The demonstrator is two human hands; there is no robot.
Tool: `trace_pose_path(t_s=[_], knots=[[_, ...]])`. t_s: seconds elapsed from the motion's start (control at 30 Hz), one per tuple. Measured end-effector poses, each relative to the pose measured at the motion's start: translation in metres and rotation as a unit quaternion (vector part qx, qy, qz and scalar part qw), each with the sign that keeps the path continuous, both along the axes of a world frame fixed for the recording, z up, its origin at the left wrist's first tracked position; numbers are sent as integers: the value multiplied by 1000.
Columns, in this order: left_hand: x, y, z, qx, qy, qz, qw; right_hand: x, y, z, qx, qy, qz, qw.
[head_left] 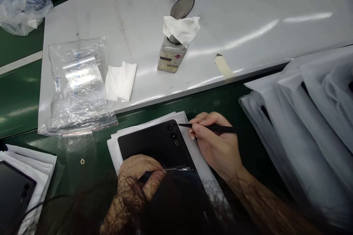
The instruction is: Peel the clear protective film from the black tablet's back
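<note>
I have the right hand (217, 147) with its fingers closed on a slim black pointed pick (217, 129), its tip at a matte-black rectangular phone (154, 143) lying at 6 o'clock, while the curled left hand (135, 187) pins it steady.

Hair (71, 205) veils the left hand (135, 185); the bottle label (168, 60) is too small to read. The lower-left phone (13, 198) is cut off.

Electronics assembly workshop, green bench mat (19, 99), white benchtop (234, 14), solvent bottle (171, 57)
</note>
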State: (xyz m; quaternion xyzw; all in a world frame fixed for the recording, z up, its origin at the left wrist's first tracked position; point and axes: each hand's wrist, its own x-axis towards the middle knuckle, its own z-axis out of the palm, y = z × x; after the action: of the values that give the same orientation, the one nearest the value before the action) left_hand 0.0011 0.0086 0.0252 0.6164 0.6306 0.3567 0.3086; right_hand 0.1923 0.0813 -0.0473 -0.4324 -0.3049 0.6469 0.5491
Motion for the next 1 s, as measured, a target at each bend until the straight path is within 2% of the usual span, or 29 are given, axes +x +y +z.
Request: trace_pose_path(t_s=[0.1,0.2,0.33,0.5,0.7,1.0], knots=[[-1,-2,-2,-2,-6,7,1000,20,-1,11,53,-23,47,997],[-1,-4,-7,1,-26,11,1000,39,-5,24,101,-77,141,982],[-1,-7,-12,12,-46,8,999,47,-11,32,130,-125,222,958],[-1,-8,-14,24,-58,12,998,39,-11,34,134,-129,216,959],[-2,-8,-15,5,-45,16,999,37,-12,39,129,-134,197,963],[-3,-7,-12,17,-51,-4,999,36,-13,40,141,-142,219,955]])
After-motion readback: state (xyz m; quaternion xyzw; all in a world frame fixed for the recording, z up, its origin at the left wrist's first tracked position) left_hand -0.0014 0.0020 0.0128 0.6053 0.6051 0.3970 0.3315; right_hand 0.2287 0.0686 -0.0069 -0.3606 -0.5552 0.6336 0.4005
